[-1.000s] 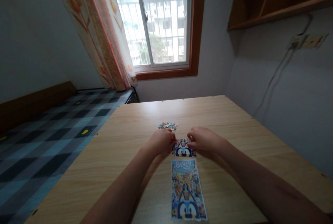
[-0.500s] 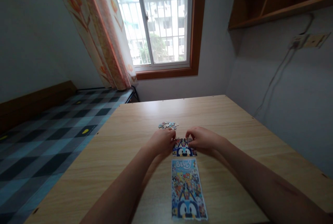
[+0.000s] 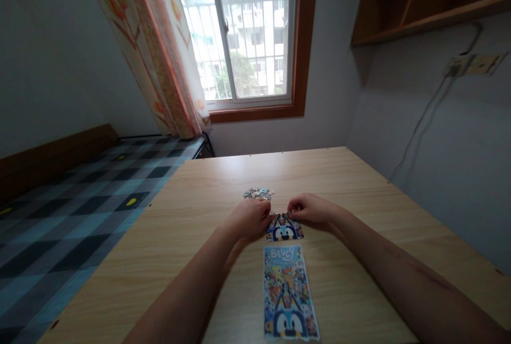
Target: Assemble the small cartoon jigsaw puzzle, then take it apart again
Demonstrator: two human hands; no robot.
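A partly assembled jigsaw puzzle [image 3: 285, 232] lies flat on the table, showing a blue cartoon dog's face. My left hand [image 3: 250, 218] is curled at its left edge, fingertips touching the puzzle. At the puzzle's upper right edge my right hand [image 3: 313, 209] has its fingers pinched together; whatever they hold is hidden. Just beyond my left hand lies a heap of loose jigsaw pieces [image 3: 257, 193]. Nearer to me is a printed picture sheet [image 3: 288, 291] with the same dog face at its bottom and lettering at its top.
The wooden table [image 3: 191, 205] reaches toward the window [image 3: 255, 35]. A bed with a checked sheet [image 3: 80, 205] stands to the left, beside a floral curtain [image 3: 151, 51]. On the right wall hang a wooden shelf [image 3: 431, 22] and a socket with a cable [image 3: 425, 115].
My right hand has shifted slightly back to the puzzle's upper right edge, uncovering more of the picture. My left hand stays nearly in place. The loose heap looks the same.
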